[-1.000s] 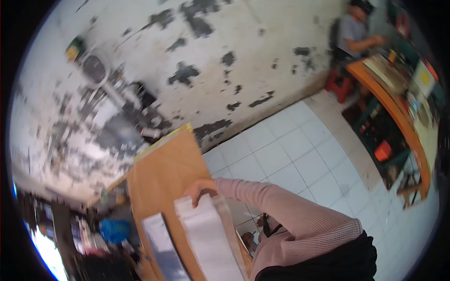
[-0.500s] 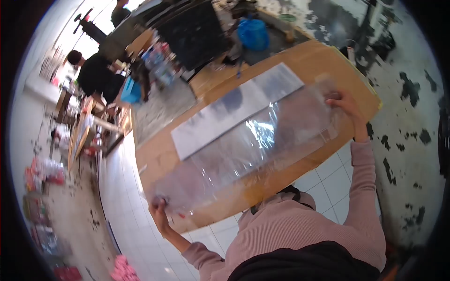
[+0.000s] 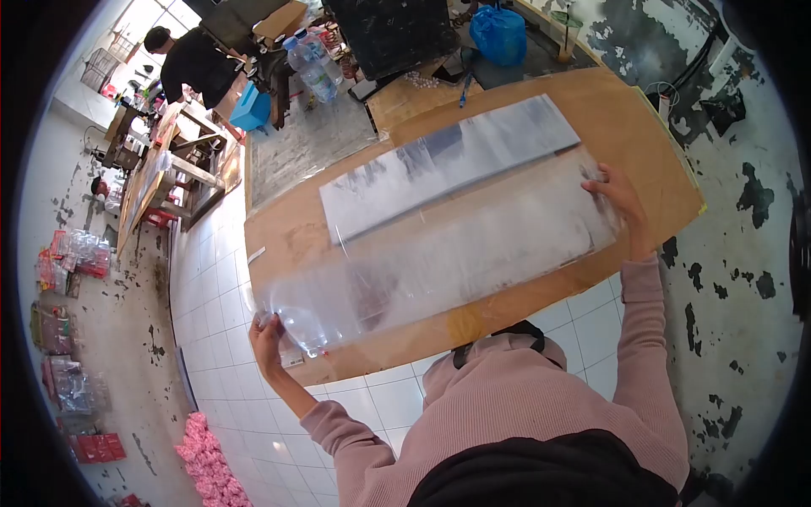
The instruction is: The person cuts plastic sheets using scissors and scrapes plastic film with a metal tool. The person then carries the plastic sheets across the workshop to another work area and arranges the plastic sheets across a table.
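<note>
A long, clear plastic sheet (image 3: 473, 241) stretches between my two hands over a brown-topped table (image 3: 663, 160). My left hand (image 3: 268, 336) pinches its left end, near the table's front left edge. At the other end, the fingers of my right hand (image 3: 618, 194) are closed on the sheet's right edge. Just beyond the sheet lies a long, flat grey-white panel (image 3: 452, 165) with darker smudges. The near edge of that panel runs alongside the far edge of the plastic.
Behind the table are a blue plastic bag (image 3: 498, 35), a dark box (image 3: 390, 42), water bottles (image 3: 312, 69) and a blue container (image 3: 251, 107). A person (image 3: 198, 68) in black works at the far left. Packaged goods (image 3: 80, 252) hang on the left wall.
The plastic sheet has shifted slightly and its bright glare has moved from the middle to the left end. Both hands keep their hold. My view has turned a little.
</note>
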`<state>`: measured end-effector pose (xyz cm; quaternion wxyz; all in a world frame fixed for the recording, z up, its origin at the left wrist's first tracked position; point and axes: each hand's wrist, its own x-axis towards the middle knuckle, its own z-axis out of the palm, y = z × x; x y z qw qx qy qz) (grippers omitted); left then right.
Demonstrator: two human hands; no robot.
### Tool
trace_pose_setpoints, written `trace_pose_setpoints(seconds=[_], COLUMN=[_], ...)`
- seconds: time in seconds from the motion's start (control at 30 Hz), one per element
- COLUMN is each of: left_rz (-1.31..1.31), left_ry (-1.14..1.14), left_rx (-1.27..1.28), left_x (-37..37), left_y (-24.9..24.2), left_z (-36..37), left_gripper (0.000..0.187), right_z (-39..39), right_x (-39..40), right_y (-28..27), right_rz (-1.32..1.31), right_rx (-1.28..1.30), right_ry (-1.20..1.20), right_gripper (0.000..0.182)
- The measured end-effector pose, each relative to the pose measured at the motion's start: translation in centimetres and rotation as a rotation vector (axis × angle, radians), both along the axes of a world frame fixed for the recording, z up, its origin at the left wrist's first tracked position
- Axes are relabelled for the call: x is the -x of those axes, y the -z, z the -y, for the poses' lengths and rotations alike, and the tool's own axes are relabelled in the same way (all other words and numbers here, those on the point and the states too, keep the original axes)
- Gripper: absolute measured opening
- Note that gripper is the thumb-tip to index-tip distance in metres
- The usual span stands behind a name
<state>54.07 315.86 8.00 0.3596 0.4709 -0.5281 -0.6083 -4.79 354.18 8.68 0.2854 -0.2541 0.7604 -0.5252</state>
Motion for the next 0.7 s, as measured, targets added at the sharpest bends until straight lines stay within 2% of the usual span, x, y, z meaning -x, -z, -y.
trace_pose_setpoints(seconds=[0.1, 0.2, 0.33, 0.43, 0.53, 0.63, 0.7], left_rz=[0.294, 0.443, 0.435, 0.381, 0.201, 0.114, 0.056], left_ry=[0.047, 0.035, -0.006, 0.027, 0.008, 0.042, 0.026], left_rx=[-0.043, -0.116, -0.163, -0.195, -0.145, -0.185, -0.215], left_x=[-0.3, -1.2, -3.9, -5.5, -6.4, -7.0, -6.7], left_y=[-2.1, -1.9, 0.8, 3.3, 5.4, 5.5, 4.9], left_z=[1.9, 3.3, 4.5, 4.8, 4.7, 5.2, 4.9], left_gripper=[0.023, 0.024, 0.029, 0.029, 0.032, 0.036, 0.036], right_z=[2.0, 4.3, 8.2, 12.5, 16.3, 17.2, 17.6], right_x=[0.5, -0.7, -2.1, -2.1, 2.5, 2.8, 6.5], right_y=[1.0, 0.3, -4.5, -6.3, -0.4, 3.5, 5.9], right_rz=[0.061, 0.024, -0.051, 0.029, -0.197, -0.645, -0.414], right_rx=[0.033, 0.087, 0.033, 0.090, -0.112, -0.201, -0.380], right_ry=[-0.043, -0.101, -0.215, -0.155, -0.300, -0.210, -0.223], right_gripper=[0.048, 0.042, 0.038, 0.040, 0.045, 0.051, 0.057])
